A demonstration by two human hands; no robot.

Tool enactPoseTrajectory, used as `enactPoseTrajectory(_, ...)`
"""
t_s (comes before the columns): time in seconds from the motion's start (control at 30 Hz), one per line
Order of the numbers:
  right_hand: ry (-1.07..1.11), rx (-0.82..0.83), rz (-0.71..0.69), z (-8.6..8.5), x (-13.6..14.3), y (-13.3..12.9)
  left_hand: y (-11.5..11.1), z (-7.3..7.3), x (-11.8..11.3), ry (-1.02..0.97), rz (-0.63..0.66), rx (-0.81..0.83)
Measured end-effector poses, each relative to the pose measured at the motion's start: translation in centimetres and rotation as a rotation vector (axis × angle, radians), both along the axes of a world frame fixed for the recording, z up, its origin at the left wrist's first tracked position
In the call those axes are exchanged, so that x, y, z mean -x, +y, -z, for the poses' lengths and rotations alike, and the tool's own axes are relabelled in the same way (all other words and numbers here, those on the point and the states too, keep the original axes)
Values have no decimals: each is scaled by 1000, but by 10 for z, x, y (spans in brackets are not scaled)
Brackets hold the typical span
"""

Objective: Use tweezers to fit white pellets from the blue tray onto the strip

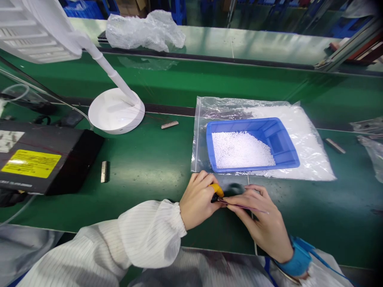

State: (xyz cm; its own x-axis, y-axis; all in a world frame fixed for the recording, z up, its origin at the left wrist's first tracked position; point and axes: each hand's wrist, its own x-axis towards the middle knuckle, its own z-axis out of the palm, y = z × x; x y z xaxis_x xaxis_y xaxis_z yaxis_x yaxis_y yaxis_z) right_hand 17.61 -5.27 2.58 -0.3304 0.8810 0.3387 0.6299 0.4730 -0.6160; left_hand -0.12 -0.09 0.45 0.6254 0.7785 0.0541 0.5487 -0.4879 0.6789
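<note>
Head view: both hands meet at the desk [155, 175] edge, the left hand [197, 201] and right hand [260, 221] pinching a thin strip [243, 207] between them. The strip might slip or bend under uneven pressure. Just beyond sits one blue tray [281, 139] of white pellets [239, 149]; three small combs lie scattered.

blue tray [281, 139] blocks ahead; bare green mat [149, 167] leftward
</note>
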Motion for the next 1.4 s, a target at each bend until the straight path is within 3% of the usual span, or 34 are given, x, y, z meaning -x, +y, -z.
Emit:
enactPoseTrajectory(0.27, -98, -2, -4, 0, 4, 4, 0, 4, 0, 9, 9, -30)
enactPoseTrajectory(1.4, 7, -9, 3, -1, -2, 2, 1, 1, 0, 25, 12, -7)
